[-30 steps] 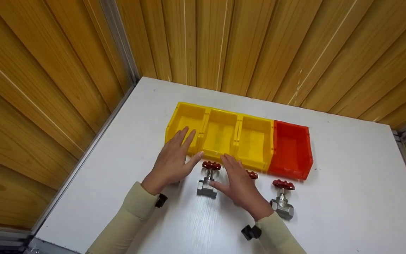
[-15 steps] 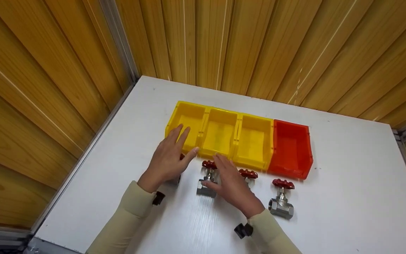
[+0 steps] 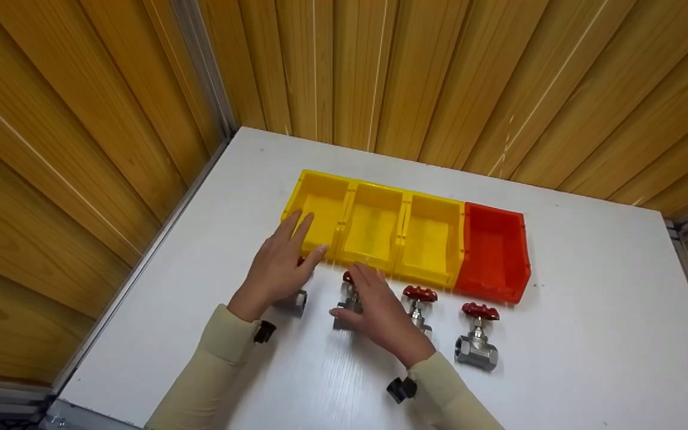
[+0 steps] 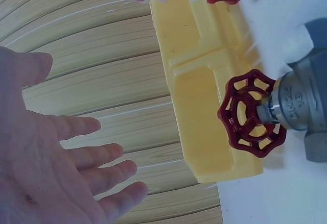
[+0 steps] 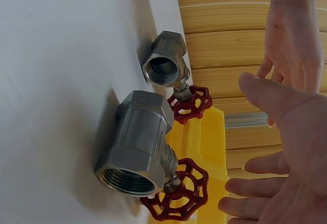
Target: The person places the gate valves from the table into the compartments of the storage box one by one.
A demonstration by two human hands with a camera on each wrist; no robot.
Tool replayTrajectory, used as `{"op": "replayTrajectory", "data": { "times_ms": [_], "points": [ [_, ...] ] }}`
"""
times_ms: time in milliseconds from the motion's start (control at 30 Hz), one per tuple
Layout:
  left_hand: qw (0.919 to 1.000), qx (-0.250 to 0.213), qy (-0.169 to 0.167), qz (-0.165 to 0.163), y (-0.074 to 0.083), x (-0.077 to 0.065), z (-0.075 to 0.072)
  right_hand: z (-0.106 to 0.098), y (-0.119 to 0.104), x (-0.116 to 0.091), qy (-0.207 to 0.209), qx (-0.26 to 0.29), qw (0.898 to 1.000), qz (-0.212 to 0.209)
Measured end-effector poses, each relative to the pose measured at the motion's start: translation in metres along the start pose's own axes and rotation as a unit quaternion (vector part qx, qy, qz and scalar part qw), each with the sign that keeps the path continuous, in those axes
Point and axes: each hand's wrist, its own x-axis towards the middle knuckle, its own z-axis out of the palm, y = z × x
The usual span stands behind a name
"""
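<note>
My left hand (image 3: 275, 263) hovers with spread fingers over the leftmost valve (image 3: 297, 303), partly hiding it and overlapping the front of the left yellow bin. My right hand (image 3: 380, 310), fingers extended and thumb apart, is over the second valve (image 3: 344, 321) and covers part of it. Neither hand holds anything. In the left wrist view, a valve's red handwheel (image 4: 253, 114) stands apart from the left palm (image 4: 51, 173). A steel valve body (image 5: 138, 137) with a threaded opening shows beside the right hand (image 5: 296, 168) in the right wrist view.
Two more valves with red handwheels stand to the right, the third (image 3: 418, 307) and the fourth (image 3: 476, 346). Behind the row, three joined yellow bins (image 3: 374, 230) and a red bin (image 3: 493, 254) sit on the white table (image 3: 589, 322). Wood-patterned walls (image 3: 439, 77) border the table.
Both hands have drifted left, the right one from between the second and third valves to over the second. The third valve is more exposed now. The valves and bins have stayed put.
</note>
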Motion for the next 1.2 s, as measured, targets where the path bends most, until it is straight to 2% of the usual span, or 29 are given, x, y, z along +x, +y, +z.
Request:
{"op": "replayTrajectory", "data": {
  "times_ms": [200, 567, 700, 800, 1000, 1200],
  "points": [
    [0.9999, -0.016, -0.006, 0.000, -0.004, 0.005, -0.002, 0.004, -0.004, 0.004, 0.003, 0.006, 1.000, -0.010],
    [0.9988, -0.039, -0.011, -0.027, -0.009, 0.014, -0.004, 0.008, -0.010, 0.013, -0.003, -0.007, 1.000, -0.029],
    [0.9986, -0.044, -0.008, -0.027, -0.012, 0.019, -0.004, 0.009, -0.012, 0.016, 0.001, -0.012, 0.999, -0.036],
    [0.9989, -0.042, -0.003, -0.022, -0.015, 0.021, -0.003, 0.012, -0.015, 0.018, -0.003, -0.020, 0.999, -0.036],
    [0.9986, -0.042, 0.002, -0.033, -0.025, 0.021, -0.001, 0.022, -0.020, 0.020, -0.025, -0.039, 0.998, -0.031],
    [0.9979, -0.056, 0.018, -0.026, -0.038, 0.019, 0.004, 0.034, -0.024, 0.021, -0.034, -0.031, 0.999, -0.027]
  ]
}}
